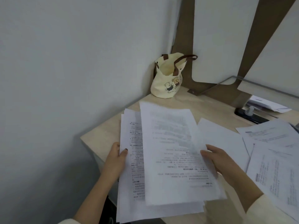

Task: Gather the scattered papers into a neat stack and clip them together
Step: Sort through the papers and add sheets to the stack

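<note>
Just over the worktop (103, 136) edge, pinching the fanned paper stack (132, 201) at its 9 o'clock side with the left grip (115, 159), thumb on top. Holding the blurred top sheet (171, 151) at its 3 o'clock edge with the right grip (217, 160). Further toward 3 o'clock, loose sheets (271, 167) flat on the wood; at 12 o'clock, bear-print tote bag (168, 78).

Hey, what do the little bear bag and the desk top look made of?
The bear bag looks like cream cotton canvas, matte: it slumps softly. The desk top looks like pale wood-grain laminate, smooth, faintly streaked; possibly solid wood.
</note>
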Action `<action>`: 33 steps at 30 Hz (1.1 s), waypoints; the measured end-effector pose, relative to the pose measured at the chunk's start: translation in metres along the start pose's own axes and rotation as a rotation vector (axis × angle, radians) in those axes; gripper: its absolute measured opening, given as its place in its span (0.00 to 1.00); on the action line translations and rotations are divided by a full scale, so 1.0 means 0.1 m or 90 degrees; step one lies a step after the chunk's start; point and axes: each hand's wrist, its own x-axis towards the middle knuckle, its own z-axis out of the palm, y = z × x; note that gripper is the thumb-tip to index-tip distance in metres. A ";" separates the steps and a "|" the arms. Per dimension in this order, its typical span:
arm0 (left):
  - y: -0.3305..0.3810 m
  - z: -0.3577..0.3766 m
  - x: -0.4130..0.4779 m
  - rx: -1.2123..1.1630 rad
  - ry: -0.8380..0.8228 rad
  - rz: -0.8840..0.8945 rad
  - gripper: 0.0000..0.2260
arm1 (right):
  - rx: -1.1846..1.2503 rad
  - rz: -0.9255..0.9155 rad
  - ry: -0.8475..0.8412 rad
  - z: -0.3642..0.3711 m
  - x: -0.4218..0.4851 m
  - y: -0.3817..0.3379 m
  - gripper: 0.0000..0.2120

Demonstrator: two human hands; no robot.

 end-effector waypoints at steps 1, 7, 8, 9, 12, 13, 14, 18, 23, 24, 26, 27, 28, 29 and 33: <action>0.01 0.00 0.00 -0.006 -0.004 -0.005 0.05 | -0.096 0.004 0.036 -0.01 0.03 0.02 0.09; 0.09 -0.04 0.02 -0.060 -0.055 -0.035 0.09 | -0.421 -0.012 -0.054 -0.24 0.14 -0.12 0.13; 0.10 -0.05 0.02 -0.066 -0.062 -0.039 0.10 | -0.471 -0.023 -0.066 -0.27 0.16 -0.17 0.15; 0.10 -0.06 0.02 -0.069 -0.067 -0.044 0.10 | -0.526 -0.035 -0.070 -0.29 0.18 -0.22 0.14; 0.09 -0.07 0.05 -0.076 -0.088 -0.054 0.09 | -0.680 -0.072 -0.038 -0.27 0.26 -0.39 0.16; 0.09 -0.08 0.06 -0.074 -0.094 -0.057 0.08 | -0.720 -0.122 -0.022 -0.22 0.28 -0.44 0.16; 0.09 -0.08 0.07 -0.071 -0.098 -0.061 0.07 | -0.759 -0.185 -0.008 -0.15 0.28 -0.52 0.15; 0.07 -0.09 0.10 -0.044 -0.118 -0.068 0.07 | -0.830 -0.480 0.076 0.32 0.26 -0.70 0.10; 0.05 -0.06 0.09 -0.039 -0.124 -0.063 0.09 | -0.880 -0.615 0.019 0.96 0.28 -0.61 0.12; 0.05 -0.05 0.09 -0.040 -0.120 -0.060 0.10 | -0.879 -0.636 -0.010 1.06 0.29 -0.58 0.13; 0.06 -0.05 0.07 -0.046 -0.116 -0.056 0.12 | -0.856 -0.685 -0.030 1.22 0.33 -0.49 0.15; 0.06 -0.04 0.07 -0.044 -0.115 -0.054 0.12 | -0.828 -0.695 -0.029 1.26 0.36 -0.44 0.16; 0.06 -0.05 0.06 -0.040 -0.113 -0.052 0.13 | -0.778 -0.690 -0.029 1.29 0.37 -0.41 0.17; 0.06 -0.05 0.06 -0.038 -0.112 -0.052 0.13 | -0.720 -0.668 -0.031 1.30 0.36 -0.39 0.18; 0.07 -0.03 0.06 -0.061 -0.124 -0.053 0.11 | -0.476 -0.441 0.045 1.08 0.32 -0.32 0.24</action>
